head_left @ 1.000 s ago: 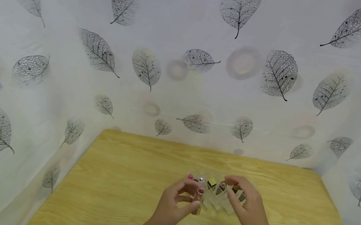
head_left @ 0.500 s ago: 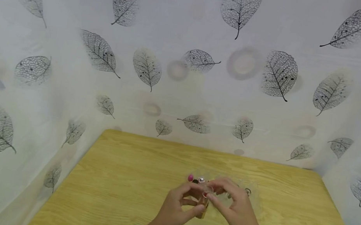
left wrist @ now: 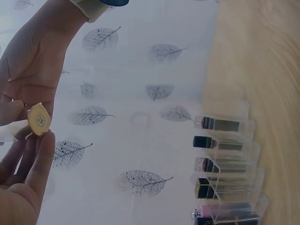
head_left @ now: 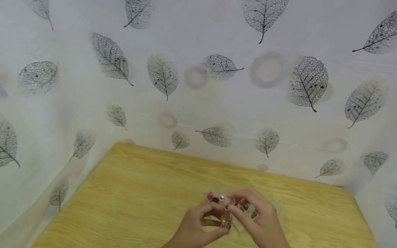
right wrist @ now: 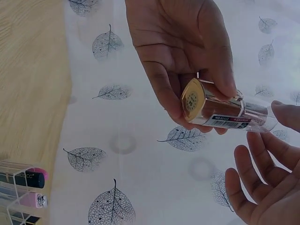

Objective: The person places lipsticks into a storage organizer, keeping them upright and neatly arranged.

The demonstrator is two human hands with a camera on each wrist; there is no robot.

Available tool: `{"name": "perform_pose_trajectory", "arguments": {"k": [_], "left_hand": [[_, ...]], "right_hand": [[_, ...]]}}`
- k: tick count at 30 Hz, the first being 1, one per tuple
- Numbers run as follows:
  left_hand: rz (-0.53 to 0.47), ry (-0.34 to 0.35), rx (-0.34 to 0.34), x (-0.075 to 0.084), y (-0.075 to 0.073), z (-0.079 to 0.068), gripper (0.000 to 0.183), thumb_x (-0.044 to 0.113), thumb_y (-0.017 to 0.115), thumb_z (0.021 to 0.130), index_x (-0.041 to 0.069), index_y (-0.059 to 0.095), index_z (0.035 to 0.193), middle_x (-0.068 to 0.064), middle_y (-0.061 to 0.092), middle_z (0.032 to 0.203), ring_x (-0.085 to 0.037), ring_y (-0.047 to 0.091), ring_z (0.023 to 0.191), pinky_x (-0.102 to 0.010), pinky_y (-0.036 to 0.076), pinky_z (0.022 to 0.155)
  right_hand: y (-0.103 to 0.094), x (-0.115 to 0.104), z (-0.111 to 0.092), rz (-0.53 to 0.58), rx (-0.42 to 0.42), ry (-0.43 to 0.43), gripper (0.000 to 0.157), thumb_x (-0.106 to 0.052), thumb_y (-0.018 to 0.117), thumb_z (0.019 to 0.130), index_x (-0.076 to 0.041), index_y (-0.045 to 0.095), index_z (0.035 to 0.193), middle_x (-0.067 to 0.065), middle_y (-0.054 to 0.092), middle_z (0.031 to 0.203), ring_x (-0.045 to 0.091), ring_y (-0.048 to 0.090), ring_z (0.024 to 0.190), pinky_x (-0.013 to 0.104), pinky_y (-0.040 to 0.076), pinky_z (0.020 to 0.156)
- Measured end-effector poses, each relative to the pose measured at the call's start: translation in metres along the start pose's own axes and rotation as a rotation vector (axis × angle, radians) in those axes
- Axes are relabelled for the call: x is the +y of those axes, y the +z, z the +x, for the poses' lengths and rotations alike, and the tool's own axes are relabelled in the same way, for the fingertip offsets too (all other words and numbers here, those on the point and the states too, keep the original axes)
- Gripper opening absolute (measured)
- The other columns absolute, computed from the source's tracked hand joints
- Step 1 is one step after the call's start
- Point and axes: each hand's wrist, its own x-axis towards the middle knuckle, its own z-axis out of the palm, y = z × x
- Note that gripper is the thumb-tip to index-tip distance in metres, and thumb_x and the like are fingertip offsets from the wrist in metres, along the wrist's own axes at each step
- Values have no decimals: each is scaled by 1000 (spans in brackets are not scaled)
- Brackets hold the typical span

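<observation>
My left hand (head_left: 195, 229) holds a lipstick (head_left: 226, 219) upright by its shiny gold lower part, thumb low and fingers behind. Its round gold base (left wrist: 39, 119) faces the camera in the left wrist view. At the top, my right hand (head_left: 258, 222) pinches the clear cap (right wrist: 268, 119) between thumb and fingertips. A label with a barcode (right wrist: 225, 122) runs along the tube's side in the right wrist view. The cap sits over the tube's upper end; whether it is fully seated cannot be told.
Just behind the hands stands a clear lipstick organizer (left wrist: 255, 161) with slanted slots holding several lipsticks, partly hidden in the head view. A pink-ended lipstick (head_left: 209, 195) sits at its left end. Leaf-printed white curtain (head_left: 201, 107) encloses the wooden table (head_left: 124, 199).
My right hand has come left from above the organizer to the lipstick's top. The red tip, exposed earlier in my left hand, is now under the clear cap and hidden by fingers.
</observation>
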Motion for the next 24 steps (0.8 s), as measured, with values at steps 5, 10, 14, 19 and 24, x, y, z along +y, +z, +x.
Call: {"name": "perform_pose_trajectory", "arguments": {"k": [5, 10, 14, 19, 24], "left_hand": [[-2, -84, 14, -8, -2, 1, 33, 7, 72, 80, -3, 59, 108, -21, 63, 105, -13, 64, 92, -22, 56, 78], [19, -118, 74, -21, -5, 3, 31, 4, 72, 79, -3, 61, 107, -20, 65, 103, -15, 66, 92, -22, 56, 79], [44, -107, 109, -34, -10, 7, 32, 3, 72, 78, -5, 61, 107, -20, 65, 103, -22, 67, 93, -22, 56, 79], [77, -101, 124, -50, -15, 12, 36, 6, 73, 79, -4, 60, 112, -19, 65, 106, -27, 66, 95, -22, 56, 80], [106, -136, 125, -64, -14, 19, 35, 3, 71, 81, -4, 59, 113, -18, 65, 106, -24, 65, 95, -24, 56, 80]], "right_hand": [[2, 12, -7, -5, -59, 99, 22, -8, 61, 89, -14, 64, 111, -2, 65, 102, 0, 54, 83, 21, 49, 65], [-10, 36, -23, -57, -23, 236, 21, -12, 55, 94, -12, 62, 114, 3, 66, 104, -2, 56, 83, 22, 50, 62], [-23, 69, -39, -162, 69, 309, 19, -13, 53, 96, -8, 62, 112, 5, 66, 101, -6, 55, 82, 22, 51, 65], [-38, 115, -57, -326, 114, 435, 25, -17, 51, 97, -2, 59, 115, 11, 64, 100, 10, 58, 87, 26, 50, 68], [-45, 156, -73, -364, 24, 592, 43, -22, 46, 99, 9, 42, 129, 26, 54, 113, 38, 53, 99, 48, 49, 77]]}}
